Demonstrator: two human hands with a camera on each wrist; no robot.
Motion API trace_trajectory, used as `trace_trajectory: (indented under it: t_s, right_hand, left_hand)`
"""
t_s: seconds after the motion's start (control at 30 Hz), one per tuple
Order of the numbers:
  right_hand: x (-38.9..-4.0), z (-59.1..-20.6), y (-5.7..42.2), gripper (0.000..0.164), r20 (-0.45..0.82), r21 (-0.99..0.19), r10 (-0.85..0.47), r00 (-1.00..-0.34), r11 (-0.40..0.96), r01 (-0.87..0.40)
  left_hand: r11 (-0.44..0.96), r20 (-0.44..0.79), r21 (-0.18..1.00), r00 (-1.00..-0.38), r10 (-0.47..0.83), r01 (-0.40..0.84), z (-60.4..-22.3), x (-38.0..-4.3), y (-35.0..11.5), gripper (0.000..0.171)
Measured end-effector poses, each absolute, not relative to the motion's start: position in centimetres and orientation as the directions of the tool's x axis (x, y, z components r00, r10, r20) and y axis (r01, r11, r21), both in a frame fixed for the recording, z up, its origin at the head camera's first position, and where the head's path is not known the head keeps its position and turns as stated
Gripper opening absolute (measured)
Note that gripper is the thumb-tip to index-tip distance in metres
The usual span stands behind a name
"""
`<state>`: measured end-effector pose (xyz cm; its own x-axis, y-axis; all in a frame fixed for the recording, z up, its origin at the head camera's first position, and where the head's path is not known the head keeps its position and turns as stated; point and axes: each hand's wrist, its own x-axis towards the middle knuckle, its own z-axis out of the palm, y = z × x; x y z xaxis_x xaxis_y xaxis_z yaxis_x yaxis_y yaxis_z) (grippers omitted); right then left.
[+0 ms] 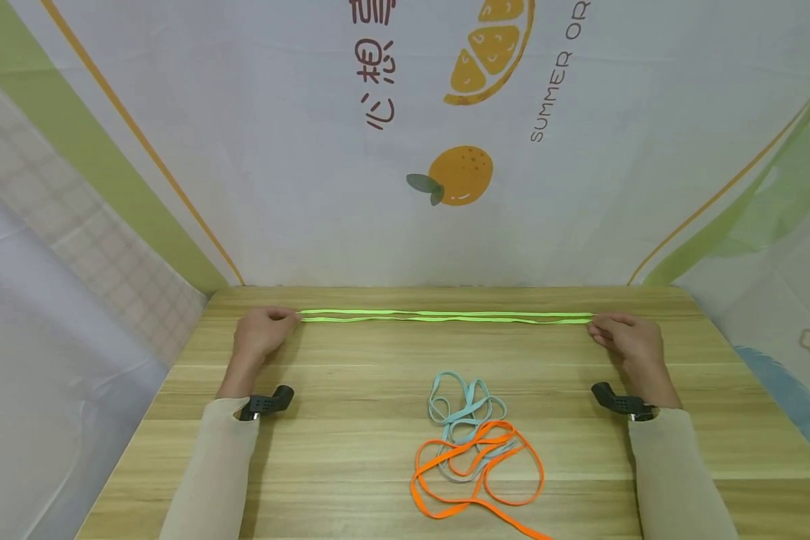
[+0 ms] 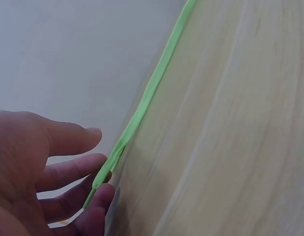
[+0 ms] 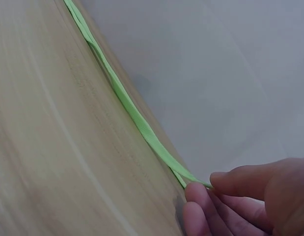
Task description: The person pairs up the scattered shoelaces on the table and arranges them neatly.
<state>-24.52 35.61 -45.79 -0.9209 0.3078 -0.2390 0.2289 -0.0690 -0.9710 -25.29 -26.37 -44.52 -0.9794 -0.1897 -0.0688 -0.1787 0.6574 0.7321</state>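
Between both hands (image 1: 263, 331) (image 1: 631, 341) stretch flat green strands (image 1: 445, 313).

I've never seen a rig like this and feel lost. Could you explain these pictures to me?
There is no robot here, just a person's two bare hands: the left hand and the right hand. The wide picture comes from a camera worn on the head, looking forward and down. The two closer ones come from black cameras worn on the wrists, each watching its own hand's work.

On the wooden table, a light blue lace and an orange lace lie in loose loops, the orange one partly over the blue. Farther back, the hands hold bright green lace between them, stretched side to side in two strands. Behind the table is a pale cloth printed with fruit.
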Motion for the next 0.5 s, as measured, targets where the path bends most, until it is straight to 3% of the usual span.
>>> trace_trajectory:
  t_s: [0.5]
  right_hand:
    - [-24.09, -45.54, 36.38, 0.027, -0.251, -0.968, 0.336, -0.908, -0.099, 0.231]
  left_hand:
    - [0.630, -0.079, 0.750, -0.973, -0.217, -0.202, -43.96, -24.98, -27.05, 0.047]
